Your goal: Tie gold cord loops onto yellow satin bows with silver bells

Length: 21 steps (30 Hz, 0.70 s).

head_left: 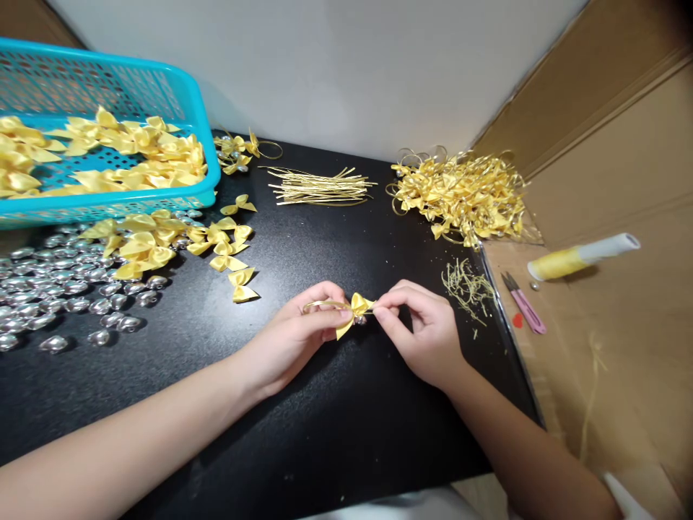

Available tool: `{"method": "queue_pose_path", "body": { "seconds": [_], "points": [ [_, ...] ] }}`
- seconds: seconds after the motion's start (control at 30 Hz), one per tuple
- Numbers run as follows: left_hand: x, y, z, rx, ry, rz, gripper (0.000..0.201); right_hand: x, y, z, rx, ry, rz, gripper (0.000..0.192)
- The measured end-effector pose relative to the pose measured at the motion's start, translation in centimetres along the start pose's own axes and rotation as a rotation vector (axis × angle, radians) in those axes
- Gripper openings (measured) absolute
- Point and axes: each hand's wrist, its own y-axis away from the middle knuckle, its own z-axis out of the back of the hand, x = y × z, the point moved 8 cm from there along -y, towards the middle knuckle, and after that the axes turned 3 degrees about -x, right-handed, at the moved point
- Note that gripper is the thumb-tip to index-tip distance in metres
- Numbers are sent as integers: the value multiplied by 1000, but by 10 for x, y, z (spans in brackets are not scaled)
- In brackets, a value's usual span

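Basket (pixel 108 198) of turquoise plastic hangs over the worktop's (pixel 303 433) left edge, yellow bows inside — silver beads (pixel 59 289) and loose bows (pixel 162 242) spread just below it. Bare black surface lies open in front of both hands. Left hand (pixel 295 336) pinches a yellow bow (pixel 354 310) with a gold cord loop, fingers closed on it; right hand (pixel 425 328) pinches the bow's other side. Further right, finished bows (pixel 465 191) heap near the worktop's right edge — beyond it, scissors (pixel 524 303) on cardboard.
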Motion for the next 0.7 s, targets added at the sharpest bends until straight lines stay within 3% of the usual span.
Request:
{"method": "queue_pose_path", "body": {
  "seconds": [0.23, 0.7],
  "points": [
    [0, 1, -2, 6, -5, 11, 20, 2, -1, -1, 41, 33, 17, 11],
    [1, 2, -5, 19, 1, 10, 22, -13, 7, -14, 21, -166, -169, 12]
  ]
}}
